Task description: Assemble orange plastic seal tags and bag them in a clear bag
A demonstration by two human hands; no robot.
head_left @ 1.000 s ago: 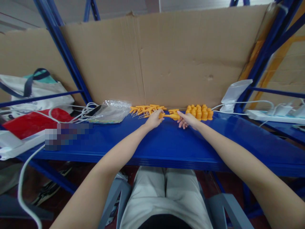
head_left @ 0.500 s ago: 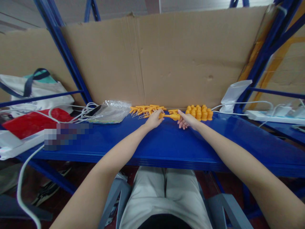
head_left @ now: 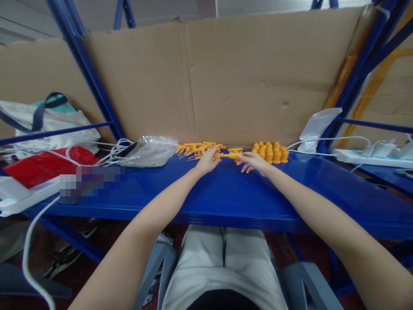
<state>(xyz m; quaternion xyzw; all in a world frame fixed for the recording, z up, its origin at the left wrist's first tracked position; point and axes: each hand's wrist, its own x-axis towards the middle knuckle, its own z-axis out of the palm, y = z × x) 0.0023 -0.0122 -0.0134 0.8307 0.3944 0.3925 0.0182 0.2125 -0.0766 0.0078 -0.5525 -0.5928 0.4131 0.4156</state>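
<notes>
My left hand (head_left: 208, 161) is closed around one end of an orange corkscrew (head_left: 229, 156) held low over the blue table. The thumb and forefinger of my right hand (head_left: 254, 162) pinch its other, wider end, while the remaining fingers hang loose. My fingers hide part of this piece. Just behind it lies another orange piece (head_left: 233, 150). Beyond my left hand is a pile of orange handles with metal spirals (head_left: 195, 148). Several orange bell-shaped parts (head_left: 270, 153) stand upright in rows to the right of my right hand.
A clear plastic bag (head_left: 151, 153) lies left of the pile, near white cables (head_left: 121, 150) and a red bag (head_left: 48, 163). Cardboard (head_left: 226, 77) walls off the back of the blue table (head_left: 219, 198). On the right are a white pouch (head_left: 318, 129) and a power strip (head_left: 371, 158).
My right hand's fingers have shifted and spread slightly at the corkscrew's wide end. My left hand has moved only a little to the left. The pile and the rows look the same.
</notes>
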